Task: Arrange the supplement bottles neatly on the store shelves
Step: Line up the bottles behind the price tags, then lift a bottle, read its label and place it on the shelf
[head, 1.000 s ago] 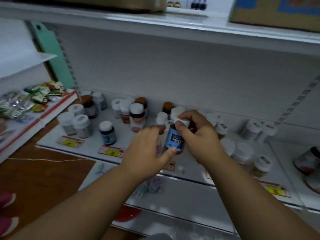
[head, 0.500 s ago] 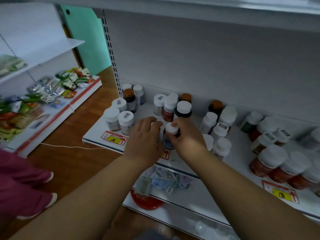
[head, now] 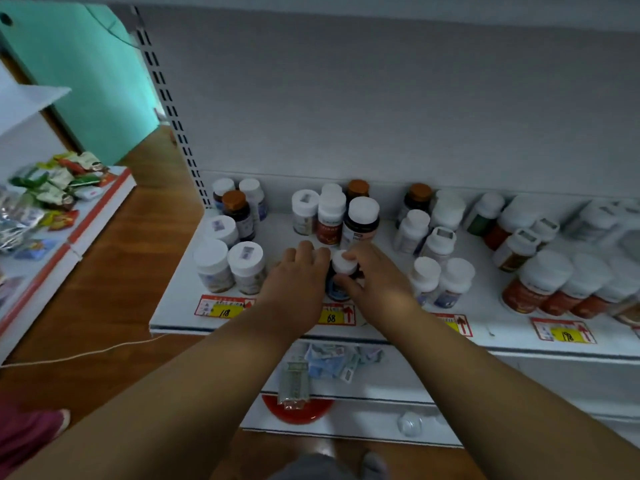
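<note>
Lower shelf (head: 381,382): bottom centre of the frame; it carries loose paper packets (head: 329,363) and, below them, a red dish (head: 298,412).
Price tags: a yellow tag marked 68 (head: 334,315) sits on the front edge of the white shelf (head: 173,313), between the two wrists; further tags lie left and right along the same edge.
Left hand (head: 294,289): centre of the frame, palm down, fingers curled beside the left side of the held bottle (what the fingertips touch is hidden, so its grasp cannot be told).
Right hand (head: 377,282): just right of centre, fingers and thumb curled round the blue-labelled bottle (head: 341,275), clamped on its white cap and shoulder.
Blue-labelled bottle: upright on the white shelf near its front edge, just above the 68 tag, between the two hands.
Neighbouring bottles: two white-capped jars (head: 228,268) to the left; two white-capped bottles (head: 441,282) to the right; red-labelled jars (head: 540,285) at far right.
Rear rows: a dark bottle with white cap (head: 360,220) directly behind the hands; orange-capped bottles (head: 358,188) against the grey back panel (head: 381,98).
Upper left of the frame: a side shelf with snack packets (head: 59,181).
</note>
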Demonstrator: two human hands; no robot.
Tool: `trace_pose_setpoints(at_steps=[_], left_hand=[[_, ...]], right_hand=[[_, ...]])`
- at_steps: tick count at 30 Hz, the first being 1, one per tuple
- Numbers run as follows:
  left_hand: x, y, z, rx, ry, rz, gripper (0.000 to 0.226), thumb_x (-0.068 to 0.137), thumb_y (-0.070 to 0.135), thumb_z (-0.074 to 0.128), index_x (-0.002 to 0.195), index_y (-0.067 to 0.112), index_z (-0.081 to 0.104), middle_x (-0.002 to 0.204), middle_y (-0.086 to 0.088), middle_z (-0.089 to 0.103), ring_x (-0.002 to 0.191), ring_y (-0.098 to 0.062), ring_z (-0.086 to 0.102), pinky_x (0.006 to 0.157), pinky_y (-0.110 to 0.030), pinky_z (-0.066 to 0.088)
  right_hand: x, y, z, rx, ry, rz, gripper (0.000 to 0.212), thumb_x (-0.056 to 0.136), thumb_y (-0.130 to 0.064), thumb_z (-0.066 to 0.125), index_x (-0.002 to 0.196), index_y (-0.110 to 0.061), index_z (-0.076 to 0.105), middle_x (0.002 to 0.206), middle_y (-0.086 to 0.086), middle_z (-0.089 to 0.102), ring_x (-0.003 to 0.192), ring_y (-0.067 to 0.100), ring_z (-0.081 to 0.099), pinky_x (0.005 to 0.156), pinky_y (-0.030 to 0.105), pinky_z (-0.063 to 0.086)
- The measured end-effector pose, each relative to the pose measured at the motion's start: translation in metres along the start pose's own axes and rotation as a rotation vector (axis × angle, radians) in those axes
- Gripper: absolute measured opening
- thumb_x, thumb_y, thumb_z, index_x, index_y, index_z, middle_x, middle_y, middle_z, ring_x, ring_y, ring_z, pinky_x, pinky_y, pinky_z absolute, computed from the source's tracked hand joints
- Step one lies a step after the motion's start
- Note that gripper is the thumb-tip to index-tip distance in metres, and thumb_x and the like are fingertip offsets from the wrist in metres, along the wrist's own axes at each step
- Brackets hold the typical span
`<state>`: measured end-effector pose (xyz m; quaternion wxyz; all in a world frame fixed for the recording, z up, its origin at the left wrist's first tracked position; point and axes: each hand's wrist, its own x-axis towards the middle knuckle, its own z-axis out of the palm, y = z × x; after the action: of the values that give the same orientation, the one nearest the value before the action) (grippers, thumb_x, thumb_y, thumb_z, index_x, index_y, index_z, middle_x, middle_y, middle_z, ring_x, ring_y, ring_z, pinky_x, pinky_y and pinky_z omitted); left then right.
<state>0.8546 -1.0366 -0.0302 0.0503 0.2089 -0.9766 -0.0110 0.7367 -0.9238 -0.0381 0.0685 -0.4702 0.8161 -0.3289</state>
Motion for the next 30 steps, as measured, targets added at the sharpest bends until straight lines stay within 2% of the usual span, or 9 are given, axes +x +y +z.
trace_pose_setpoints(at_steps=[3,5,7,9,15,20,24,27,30], left_hand=[[-0.004,0.002,-0.006,0.037,0.034,-0.015,0.067,0.084,0.038,0.055,0.140,0.015,0.025,0.136,-0.016,0.035,0.117,-0.033,0.041,0.093,-0.041,0.040],[-0.012,0.010,-0.017,0.026,0.107,-0.020,0.075,0.081,0.042,0.057,0.143,0.013,0.027,0.140,-0.018,0.035,0.121,-0.036,0.039,0.098,-0.044,0.038],[-0.017,0.021,-0.032,-0.055,0.218,0.034,0.069,0.077,0.036,0.064,0.136,0.007,0.042,0.129,-0.019,0.047,0.112,-0.037,0.047,0.091,-0.046,0.042],[-0.014,0.037,-0.044,-0.141,0.302,0.103,0.061,0.072,0.028,0.069,0.126,0.005,0.052,0.116,-0.016,0.055,0.101,-0.036,0.052,0.084,-0.043,0.044],[0.012,0.109,-0.065,-0.318,0.386,0.276,0.048,0.068,0.019,0.068,0.114,0.009,0.060,0.110,-0.012,0.058,0.100,-0.033,0.054,0.085,-0.041,0.046],[0.055,0.194,-0.059,-0.346,0.400,0.269,0.046,0.069,0.022,0.065,0.113,0.009,0.062,0.108,-0.013,0.060,0.096,-0.034,0.054,0.079,-0.040,0.046],[0.089,0.267,-0.047,-0.399,0.331,0.212,0.048,0.078,0.028,0.057,0.123,0.012,0.055,0.118,-0.010,0.055,0.107,-0.031,0.049,0.090,-0.040,0.041],[0.110,0.314,-0.046,-0.448,0.363,0.180,0.049,0.078,0.029,0.059,0.124,0.015,0.054,0.121,-0.008,0.054,0.109,-0.023,0.041,0.093,-0.031,0.032],[0.130,0.351,-0.046,-0.436,0.333,0.168,0.049,0.083,0.031,0.058,0.130,0.019,0.049,0.127,-0.003,0.049,0.114,-0.020,0.037,0.093,-0.023,0.023]], right_hand=[[-0.005,-0.008,-0.005,0.012,0.039,-0.015,0.034,0.090,-0.028,0.065,0.120,-0.015,0.054,0.117,0.006,0.056,0.106,0.024,0.053,0.082,0.031,0.042],[-0.016,-0.013,-0.015,0.020,0.180,-0.054,0.036,0.091,-0.025,0.064,0.123,-0.009,0.055,0.116,0.010,0.058,0.105,0.024,0.054,0.084,0.030,0.043],[-0.029,-0.016,-0.031,0.002,0.324,-0.068,0.032,0.090,-0.020,0.065,0.119,-0.007,0.058,0.112,0.012,0.061,0.101,0.025,0.057,0.082,0.030,0.046],[-0.037,-0.015,-0.053,-0.028,0.402,-0.038,0.026,0.088,-0.018,0.066,0.111,-0.007,0.061,0.105,0.011,0.062,0.096,0.024,0.058,0.078,0.029,0.046],[-0.057,0.018,-0.130,-0.068,0.520,-0.014,0.007,0.086,-0.017,0.063,0.092,-0.013,0.064,0.088,0.001,0.059,0.082,0.014,0.054,0.070,0.021,0.038],[-0.064,0.083,-0.192,-0.061,0.620,-0.052,0.004,0.085,-0.012,0.062,0.083,-0.015,0.063,0.085,-0.002,0.059,0.079,0.010,0.054,0.070,0.020,0.042],[-0.070,0.162,-0.251,-0.067,0.581,-0.047,0.006,0.088,-0.014,0.062,0.088,-0.019,0.061,0.088,-0.006,0.058,0.082,0.008,0.056,0.070,0.014,0.039],[-0.056,0.223,-0.296,-0.126,0.494,0.028,0.009,0.088,-0.013,0.064,0.098,-0.015,0.065,0.093,-0.001,0.059,0.087,0.021,0.060,0.077,0.022,0.040],[-0.029,0.275,-0.325,-0.228,0.267,0.088,0.032,0.091,-0.014,0.061,0.122,-0.005,0.060,0.122,0.016,0.059,0.113,0.031,0.055,0.094,0.030,0.039]])
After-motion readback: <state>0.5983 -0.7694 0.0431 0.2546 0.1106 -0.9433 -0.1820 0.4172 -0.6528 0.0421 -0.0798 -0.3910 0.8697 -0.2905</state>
